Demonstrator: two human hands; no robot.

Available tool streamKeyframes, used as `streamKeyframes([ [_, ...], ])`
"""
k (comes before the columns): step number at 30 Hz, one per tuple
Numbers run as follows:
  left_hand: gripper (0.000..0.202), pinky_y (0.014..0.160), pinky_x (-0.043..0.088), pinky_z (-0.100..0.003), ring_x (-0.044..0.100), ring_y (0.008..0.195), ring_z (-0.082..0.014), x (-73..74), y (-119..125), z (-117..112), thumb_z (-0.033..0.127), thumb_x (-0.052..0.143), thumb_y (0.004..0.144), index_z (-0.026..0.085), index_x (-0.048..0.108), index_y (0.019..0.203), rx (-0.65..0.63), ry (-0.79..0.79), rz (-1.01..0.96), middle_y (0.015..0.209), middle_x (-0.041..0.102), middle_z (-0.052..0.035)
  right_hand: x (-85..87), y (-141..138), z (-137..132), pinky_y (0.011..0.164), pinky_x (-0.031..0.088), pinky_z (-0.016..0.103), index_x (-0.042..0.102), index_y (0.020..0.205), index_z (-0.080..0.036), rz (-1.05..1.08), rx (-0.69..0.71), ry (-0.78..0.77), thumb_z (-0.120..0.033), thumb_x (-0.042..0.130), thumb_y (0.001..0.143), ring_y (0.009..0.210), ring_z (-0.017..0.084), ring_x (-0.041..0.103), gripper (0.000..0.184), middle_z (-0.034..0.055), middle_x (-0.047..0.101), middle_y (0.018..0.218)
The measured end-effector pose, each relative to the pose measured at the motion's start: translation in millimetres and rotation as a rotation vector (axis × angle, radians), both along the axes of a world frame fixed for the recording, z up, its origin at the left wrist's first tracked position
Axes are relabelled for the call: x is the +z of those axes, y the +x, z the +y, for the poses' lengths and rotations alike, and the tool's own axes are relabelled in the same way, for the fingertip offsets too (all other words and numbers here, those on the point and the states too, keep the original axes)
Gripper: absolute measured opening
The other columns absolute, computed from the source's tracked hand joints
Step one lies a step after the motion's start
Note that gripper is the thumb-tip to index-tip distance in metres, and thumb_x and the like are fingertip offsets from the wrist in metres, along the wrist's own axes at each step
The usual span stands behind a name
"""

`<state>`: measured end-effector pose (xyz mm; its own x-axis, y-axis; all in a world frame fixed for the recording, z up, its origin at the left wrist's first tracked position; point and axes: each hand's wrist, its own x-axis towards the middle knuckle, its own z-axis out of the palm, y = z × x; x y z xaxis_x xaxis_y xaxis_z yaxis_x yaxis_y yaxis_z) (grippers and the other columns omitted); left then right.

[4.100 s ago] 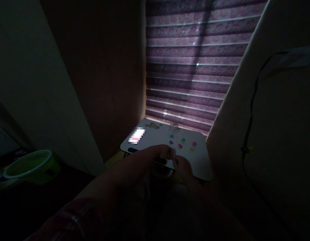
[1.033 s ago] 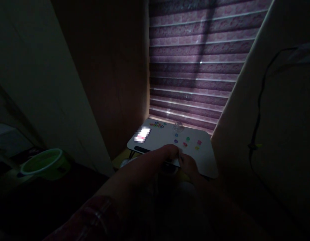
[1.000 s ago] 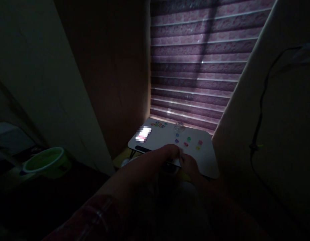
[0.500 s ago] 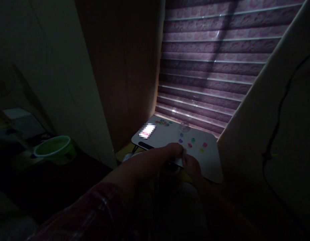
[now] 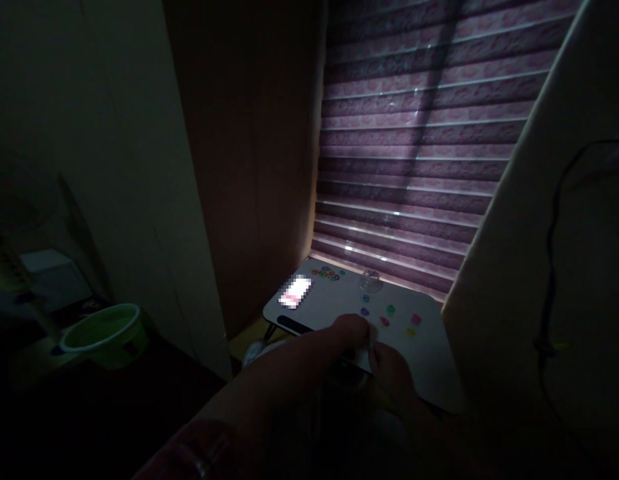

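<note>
My left hand (image 5: 352,330) and my right hand (image 5: 391,367) are close together over the front edge of a small white folding table (image 5: 334,300). Both are closed, fingers bent inward. A small pale thing shows between them, too dark to name. Beyond the hands lie small coloured pieces: a purple one (image 5: 364,311), a red one (image 5: 384,321), a green one (image 5: 391,309), a pink one (image 5: 415,319) and a yellow one (image 5: 411,331). A clear glass or plastic dish (image 5: 370,283) stands at the table's back edge.
A lit phone (image 5: 295,292) lies at the table's left, with a cluster of coloured rings (image 5: 325,273) behind it. A pleated blind (image 5: 404,153) hangs behind. A green tub (image 5: 104,337) stands at left; a dark cable (image 5: 549,267) hangs at right. The room is dim.
The view has tilted up, so the table and hands sit lower in the picture. My hands remain close together at the table's front edge; the pieces lie as before.
</note>
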<state>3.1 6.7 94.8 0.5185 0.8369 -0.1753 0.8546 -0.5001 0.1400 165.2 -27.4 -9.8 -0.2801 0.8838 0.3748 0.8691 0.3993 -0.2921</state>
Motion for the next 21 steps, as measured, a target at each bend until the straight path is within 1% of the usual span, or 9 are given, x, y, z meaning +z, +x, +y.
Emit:
streamKeyframes([
  [4,0.032,0.083,0.058,-0.039,0.071,0.103,-0.0342,-0.1,-0.5,0.3,0.038,0.061,0.091,0.016,0.078,0.108,0.014,0.026,0.055,0.110,0.075,-0.0180,1.6,-0.4,-0.4,0.070,0.038,0.028,0.068,0.089,-0.021,0.004,-0.002,-0.004,-0.031,0.044,0.100,0.078,0.021,0.065,0.028,0.0082,0.074,0.087],
  [10,0.031,0.085,0.057,-0.034,0.072,0.104,-0.0309,-3.0,2.7,1.2,0.039,0.060,0.092,0.019,0.078,0.107,-0.059,0.007,0.106,0.110,0.076,-0.0146,1.6,0.1,0.3,0.071,0.037,0.027,0.069,0.089,-0.021,-0.003,-0.004,-0.006,-0.027,0.041,0.102,0.079,0.019,0.065,0.032,0.0078,0.074,0.086],
  [13,0.029,0.084,0.057,-0.034,0.072,0.102,-0.0308,-4.4,3.3,1.5,0.036,0.062,0.090,0.018,0.079,0.106,-0.053,0.005,0.095,0.109,0.076,-0.0147,1.3,1.2,0.1,0.071,0.037,0.027,0.070,0.089,-0.020,0.002,-0.011,-0.002,-0.028,0.040,0.102,0.079,0.020,0.065,0.034,0.0085,0.074,0.086],
  [16,0.026,0.085,0.056,-0.034,0.072,0.103,-0.0301,-4.5,1.6,1.6,0.033,0.063,0.089,0.020,0.079,0.106,-0.041,0.004,0.062,0.109,0.077,-0.0130,0.5,1.4,0.0,0.071,0.038,0.027,0.070,0.090,-0.020,-0.003,-0.002,-0.002,-0.030,0.037,0.103,0.078,0.020,0.065,0.037,0.0087,0.074,0.086],
  [21,0.026,0.085,0.056,-0.034,0.072,0.103,-0.0296,-3.0,1.5,2.1,0.033,0.062,0.090,0.021,0.078,0.106,-0.034,0.008,0.036,0.110,0.076,-0.0121,0.5,0.1,-0.2,0.071,0.038,0.027,0.069,0.088,-0.020,-0.031,0.000,0.016,-0.031,0.038,0.102,0.078,0.020,0.065,0.036,0.0086,0.074,0.086],
])
